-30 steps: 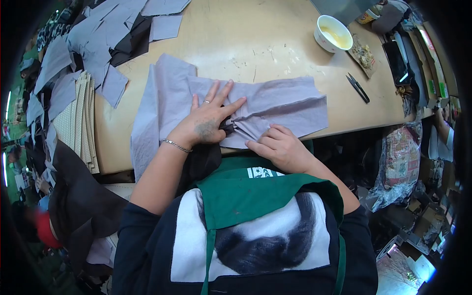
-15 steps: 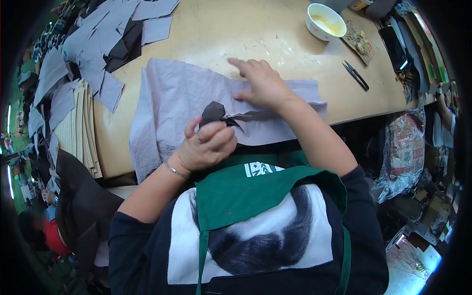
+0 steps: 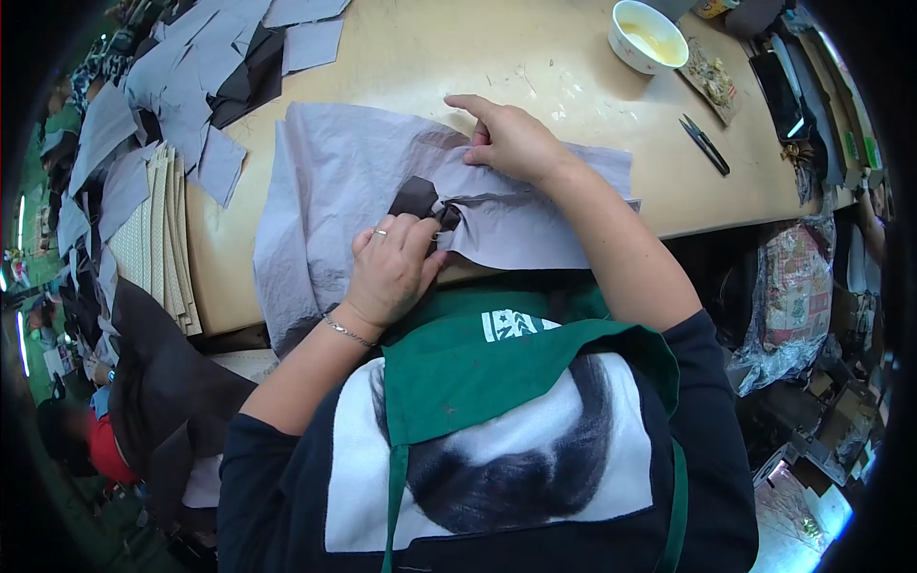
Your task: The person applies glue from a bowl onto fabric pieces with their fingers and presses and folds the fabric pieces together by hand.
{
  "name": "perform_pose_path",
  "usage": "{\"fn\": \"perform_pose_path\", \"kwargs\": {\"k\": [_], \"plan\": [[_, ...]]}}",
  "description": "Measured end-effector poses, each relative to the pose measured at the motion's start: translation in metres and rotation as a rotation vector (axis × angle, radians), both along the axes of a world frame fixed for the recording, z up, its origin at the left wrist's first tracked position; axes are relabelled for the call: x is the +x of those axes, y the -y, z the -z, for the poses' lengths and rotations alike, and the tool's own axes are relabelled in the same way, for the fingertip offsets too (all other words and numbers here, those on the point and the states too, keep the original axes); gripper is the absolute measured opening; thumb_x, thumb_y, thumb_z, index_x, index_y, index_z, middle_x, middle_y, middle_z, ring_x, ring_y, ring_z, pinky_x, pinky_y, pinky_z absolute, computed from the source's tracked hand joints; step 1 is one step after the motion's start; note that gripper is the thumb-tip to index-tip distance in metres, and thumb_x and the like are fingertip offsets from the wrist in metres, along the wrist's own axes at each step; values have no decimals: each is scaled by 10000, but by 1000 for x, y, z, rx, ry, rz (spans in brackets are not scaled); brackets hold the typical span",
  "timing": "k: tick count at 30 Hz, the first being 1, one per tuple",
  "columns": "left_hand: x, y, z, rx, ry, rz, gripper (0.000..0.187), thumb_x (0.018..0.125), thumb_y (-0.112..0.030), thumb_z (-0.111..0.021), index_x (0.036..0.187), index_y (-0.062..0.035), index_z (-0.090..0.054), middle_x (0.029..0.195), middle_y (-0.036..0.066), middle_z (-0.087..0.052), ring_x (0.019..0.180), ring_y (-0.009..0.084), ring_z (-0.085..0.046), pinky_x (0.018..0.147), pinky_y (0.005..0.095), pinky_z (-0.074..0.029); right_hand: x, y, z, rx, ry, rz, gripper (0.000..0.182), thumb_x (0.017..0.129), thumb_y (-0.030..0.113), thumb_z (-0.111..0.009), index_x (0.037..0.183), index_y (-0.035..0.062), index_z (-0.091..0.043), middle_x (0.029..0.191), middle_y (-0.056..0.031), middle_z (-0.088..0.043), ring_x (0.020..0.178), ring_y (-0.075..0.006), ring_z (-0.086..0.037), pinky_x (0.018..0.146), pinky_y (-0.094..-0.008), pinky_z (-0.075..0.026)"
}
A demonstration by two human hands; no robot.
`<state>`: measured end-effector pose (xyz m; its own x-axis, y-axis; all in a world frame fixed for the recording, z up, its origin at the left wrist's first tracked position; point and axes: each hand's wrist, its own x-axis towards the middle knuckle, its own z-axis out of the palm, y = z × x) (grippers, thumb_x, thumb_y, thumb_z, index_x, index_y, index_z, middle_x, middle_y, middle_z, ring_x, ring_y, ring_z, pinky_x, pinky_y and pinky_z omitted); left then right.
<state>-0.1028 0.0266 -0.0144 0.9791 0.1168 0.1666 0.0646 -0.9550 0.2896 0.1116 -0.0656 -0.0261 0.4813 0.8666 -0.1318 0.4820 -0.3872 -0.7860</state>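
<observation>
- Head view: the grey cloth [image 3: 349,162] lies on the bench [image 3: 401,57] at its near edge, wrinkled and gathered around a small dark piece of fabric [image 3: 415,196].
- Left hand [image 3: 390,272], wearing a ring and bracelet: fingers bent and closed on the dark piece's lower part.
- Right hand [image 3: 516,141]: index stretched out, other fingers curled, thumb on the cloth near its far edge; I cannot tell whether they pinch it.
- To the right, black snips [image 3: 705,145] lie near a bowl [image 3: 633,57].
- To the left, patterned strips [image 3: 164,244] sit below cut grey pieces [image 3: 177,72].
</observation>
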Motion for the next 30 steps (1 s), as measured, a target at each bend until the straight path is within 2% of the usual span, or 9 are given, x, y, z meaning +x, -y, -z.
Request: {"fn": "perform_pose_path", "kwargs": {"k": [4,9,12,15,18,22,23,26,30], "plan": [[7,8,-10,291,86,206,114,708,-170,-618,805,-149,-562,799,5,-489,810,186,-516,764,343,-334,-1,-1,3,25,61,-1,643,709,55,-694,1298,156,-455,728,-72,-584,691,-215,-565,665,-326,-460],[11,5,-43,259,-274,476,49,698,-163,-543,707,-126,-575,783,12,-475,910,176,-486,823,358,-354,-2,-6,7,95,379,-7,596,725,110,-695,1274,197,-479,745,-54,-604,783,-229,-564,721,-340,-458],[20,-1,-34,189,-257,503,72,728,-171,-572,706,-107,-597,793,31,-480,901,190,-484,827,383,-355,-5,-15,15,165,519,-50,579,731,134,-687,1267,223,-487,779,-31,-616,845,-224,-553,747,-355,-451],[30,-11,-32,-151,-399,378,109,767,-173,-609,699,-88,-601,836,39,-503,889,205,-488,818,390,-370,-5,-16,14,168,646,-61,570,734,140,-678,1264,232,-489,836,-19,-627,884,-222,-544,783,-377,-435],[35,-21,-12,-621,-378,117,138,771,-205,-655,744,-82,-599,899,37,-528,879,213,-495,751,373,-379,-8,-11,1,159,703,-18,578,730,134,-676,1270,214,-484,895,-18,-631,907,-228,-535,823,-394,-413],[43,-7,-7,-126,38,-46,253,720,-290,-714,796,-83,-590,926,13,-544,920,250,-505,737,451,-380,-19,23,-29,225,527,40,623,716,104,-676,1296,191,-466,890,-6,-615,893,-224,-527,835,-394,-398],[45,-9,-8,-136,-43,-36,336,690,-355,-734,884,-108,-613,1088,47,-538,1093,301,-465,852,556,-358,-20,35,-34,228,499,24,635,712,95,-676,1303,186,-461,880,-3,-610,888,-222,-524,831,-391,-398],[56,-8,-5,19,-85,42,579,641,-484,-729,1120,-187,-591,1327,72,-419,1280,329,-313,917,666,-273,-23,59,-24,84,425,-79,661,702,68,-673,1314,192,-455,847,5,-595,884,-212,-517,822,-389,-395],[59,-16,0,-18,-310,-38,849,581,-623,-692,1319,-286,-444,1460,54,-255,1361,334,-160,930,733,-186,-19,74,-13,-8,440,-38,600,706,88,-661,1270,197,-488,935,-26,-617,878,-238,-537,846,-403,-392]]}}
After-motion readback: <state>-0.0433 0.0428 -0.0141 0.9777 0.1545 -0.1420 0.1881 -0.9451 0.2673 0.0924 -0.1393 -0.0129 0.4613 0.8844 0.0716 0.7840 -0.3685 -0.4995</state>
